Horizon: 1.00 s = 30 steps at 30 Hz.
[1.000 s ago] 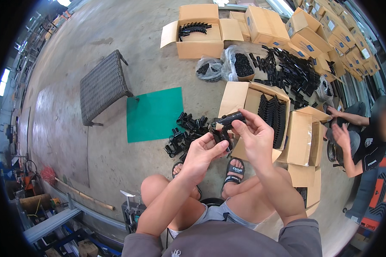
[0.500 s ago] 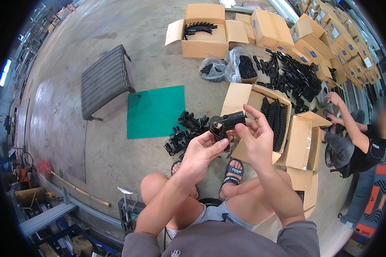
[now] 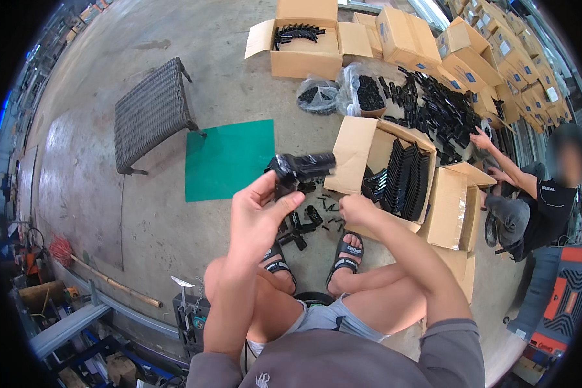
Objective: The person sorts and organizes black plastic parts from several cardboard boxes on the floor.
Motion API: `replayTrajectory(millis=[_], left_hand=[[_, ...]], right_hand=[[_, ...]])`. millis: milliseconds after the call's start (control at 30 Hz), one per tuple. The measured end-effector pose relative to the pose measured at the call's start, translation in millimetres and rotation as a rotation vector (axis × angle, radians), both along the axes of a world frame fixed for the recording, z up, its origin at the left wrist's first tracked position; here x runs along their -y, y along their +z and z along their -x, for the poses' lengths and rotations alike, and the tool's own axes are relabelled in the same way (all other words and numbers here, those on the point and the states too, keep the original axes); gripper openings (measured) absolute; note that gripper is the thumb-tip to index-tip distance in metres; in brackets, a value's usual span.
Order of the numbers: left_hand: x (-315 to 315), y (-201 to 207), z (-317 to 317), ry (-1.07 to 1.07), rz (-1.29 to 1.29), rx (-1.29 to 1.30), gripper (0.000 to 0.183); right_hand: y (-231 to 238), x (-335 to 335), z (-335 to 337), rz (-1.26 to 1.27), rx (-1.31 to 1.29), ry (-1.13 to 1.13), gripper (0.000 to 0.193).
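Black fitting (image 3: 312,165) stays gripped by the left fingers (image 3: 283,207) (the right fingers (image 3: 348,205), now away, are curled closed).

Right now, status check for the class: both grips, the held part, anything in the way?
Left grip: holding black tubular part. Right grip: curled shut, contents unclear, by open carton. No obstruction seen around the part; black fittings on floor.

Can see white letters (image 3: 352,249) on black sandals (image 3: 349,262), more on the other person's black shirt (image 3: 555,213), and a white mark (image 3: 262,380) on the grey shirt (image 3: 343,362). Can spot blue marks (image 3: 470,76) and white tags (image 3: 506,47) on brown boxes (image 3: 407,39), too small to read.
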<state>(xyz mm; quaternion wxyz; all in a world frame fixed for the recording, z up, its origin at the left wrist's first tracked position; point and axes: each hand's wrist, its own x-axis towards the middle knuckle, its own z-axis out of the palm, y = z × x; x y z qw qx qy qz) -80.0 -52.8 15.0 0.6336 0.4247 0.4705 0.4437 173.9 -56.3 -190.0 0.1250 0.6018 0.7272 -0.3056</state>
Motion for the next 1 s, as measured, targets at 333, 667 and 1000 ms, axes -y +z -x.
replayTrajectory(millis=[333,667,1000], left_hand=[[10,-13,6,-0.234,-0.271,-0.789,0.039],[5,-30,3,-0.247,-0.374,-0.819,0.037],[13,-27,4,-0.169,-0.393,-0.751,0.034]], right_hand=[[-181,49,33,-0.359,-0.154,-0.140,0.019],[-110,22,15,0.098,-0.102,-0.195,0.022],[227,-20,39,-0.476,-0.660,0.064,0.015]])
